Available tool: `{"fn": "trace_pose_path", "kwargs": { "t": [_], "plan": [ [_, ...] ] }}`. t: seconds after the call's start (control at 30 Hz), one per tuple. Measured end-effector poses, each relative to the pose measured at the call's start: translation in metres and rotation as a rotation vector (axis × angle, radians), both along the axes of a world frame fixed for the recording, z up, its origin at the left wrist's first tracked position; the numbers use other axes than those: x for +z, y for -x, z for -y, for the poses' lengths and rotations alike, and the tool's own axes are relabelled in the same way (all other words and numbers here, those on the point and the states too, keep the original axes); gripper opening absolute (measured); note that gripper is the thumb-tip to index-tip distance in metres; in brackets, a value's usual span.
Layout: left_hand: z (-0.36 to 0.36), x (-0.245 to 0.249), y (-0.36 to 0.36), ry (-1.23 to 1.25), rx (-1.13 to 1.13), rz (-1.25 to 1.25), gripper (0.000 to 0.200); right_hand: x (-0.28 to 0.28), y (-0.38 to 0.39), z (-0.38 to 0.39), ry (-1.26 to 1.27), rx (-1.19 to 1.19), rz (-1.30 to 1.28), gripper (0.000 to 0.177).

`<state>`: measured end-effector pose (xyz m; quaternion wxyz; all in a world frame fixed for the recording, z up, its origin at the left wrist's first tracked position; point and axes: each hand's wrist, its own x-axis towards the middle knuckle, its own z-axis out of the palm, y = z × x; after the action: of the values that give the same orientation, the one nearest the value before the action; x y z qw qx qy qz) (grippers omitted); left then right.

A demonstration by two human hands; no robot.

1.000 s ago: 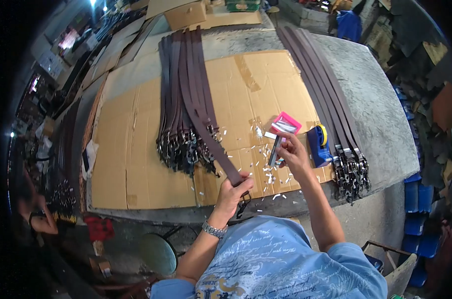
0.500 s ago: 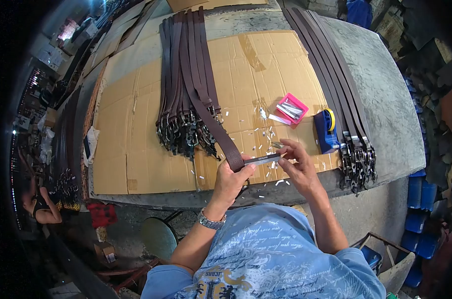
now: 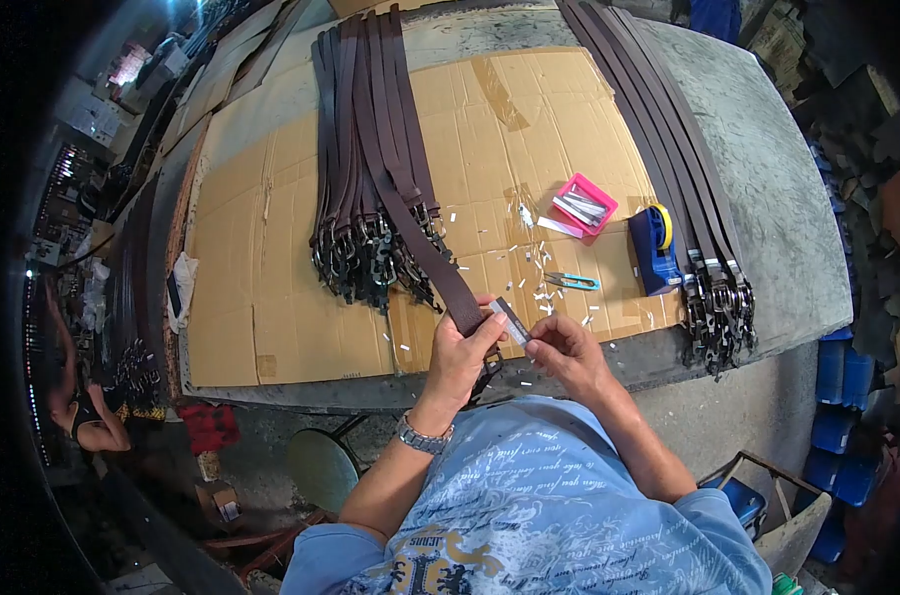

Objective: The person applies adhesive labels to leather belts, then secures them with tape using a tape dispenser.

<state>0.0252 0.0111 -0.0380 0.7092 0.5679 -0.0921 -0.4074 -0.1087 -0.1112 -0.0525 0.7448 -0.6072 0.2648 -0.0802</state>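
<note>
My left hand (image 3: pixel 460 359) is closed around the buckle end of a dark brown belt (image 3: pixel 444 277), whose strap runs back into a pile of belts (image 3: pixel 370 149). Its dark buckle (image 3: pixel 491 363) shows below my fingers. A small black and silver-white label strip (image 3: pixel 512 322) stands between my two hands, slanting down to the right. The left thumb rests at its upper end, and my right hand (image 3: pixel 566 359) pinches its lower end. Teal-handled thread snips (image 3: pixel 574 282) lie on the cardboard (image 3: pixel 301 327) just beyond my right hand.
White paper scraps (image 3: pixel 544 296) are scattered over the cardboard. A pink tray (image 3: pixel 597 226) of strips and a blue tape dispenser (image 3: pixel 653 260) stand at the right. More belts (image 3: pixel 668 159) lie along the right side. A stool (image 3: pixel 321 468) is below the table edge; another person (image 3: pixel 98 421) is at far left.
The thread snips have gone from my right hand to the cardboard. My right hand has moved down and left, and the label strip has turned from nearly level to a steep slant.
</note>
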Motion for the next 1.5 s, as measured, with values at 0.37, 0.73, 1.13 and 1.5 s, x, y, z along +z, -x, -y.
{"fn": "trace_pose_path", "kwargs": {
  "t": [0.37, 0.73, 1.13, 1.5],
  "plan": [
    [-0.001, -0.005, 0.000, -0.034, -0.002, 0.017, 0.023, 0.001, -0.003, 0.022, 0.030, 0.116, -0.068, 0.019],
    [-0.005, 0.002, -0.011, -0.156, -0.082, 0.105, 0.018, -0.109, -0.007, 0.084, 1.281, 0.092, -0.495, 0.026],
    [0.000, 0.004, -0.023, -0.201, -0.133, 0.208, 0.022, -0.050, 0.014, 0.038, 0.002, -0.017, -0.147, 0.027],
    [-0.003, 0.019, -0.031, -0.214, -0.229, 0.236, 0.021, 0.001, 0.001, 0.023, -0.039, 0.082, -0.083, 0.049]
  ]
}}
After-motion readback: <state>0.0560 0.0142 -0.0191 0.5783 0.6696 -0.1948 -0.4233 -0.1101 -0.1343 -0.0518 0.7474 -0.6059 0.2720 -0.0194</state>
